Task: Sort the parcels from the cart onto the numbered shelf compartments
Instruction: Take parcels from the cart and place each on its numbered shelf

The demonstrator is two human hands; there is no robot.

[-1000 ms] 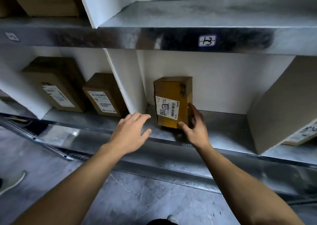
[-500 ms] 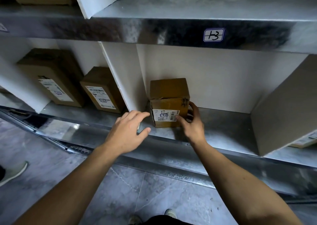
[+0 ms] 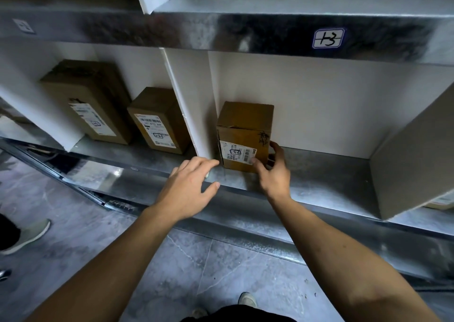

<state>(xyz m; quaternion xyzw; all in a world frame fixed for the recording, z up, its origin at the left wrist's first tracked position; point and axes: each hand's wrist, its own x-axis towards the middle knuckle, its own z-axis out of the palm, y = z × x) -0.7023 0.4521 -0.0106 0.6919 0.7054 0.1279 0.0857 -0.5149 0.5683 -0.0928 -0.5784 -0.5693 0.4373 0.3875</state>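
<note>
The right hand (image 3: 272, 171) is the one at work: its thumb lies across the lower front of the small brown parcel (image 3: 245, 135), just under the white label (image 3: 237, 154), and its fingers (image 3: 277, 149) curl round the parcel's right side, so it is loosely grasping the box and not clenched hard on it. From that hand the parcel sits up and to the left, touching it, standing upright on the metal shelf (image 3: 319, 179) with its long axis vertical and its labelled face toward the person. Beyond the parcel's far side from the hand stands the white divider (image 3: 191, 100); the box is just beside it, and whether the two touch cannot be told. The left hand (image 3: 189, 189) hovers with its fingers spread and nothing in them, near the shelf's front edge, just short of the parcel's left lower corner. Above the compartment a handwritten tag (image 3: 328, 37) marks the number. By my judgement the parcel is all but placed; the right hand, being the nearer, has only to let go or nudge the box toward the divider.
</note>
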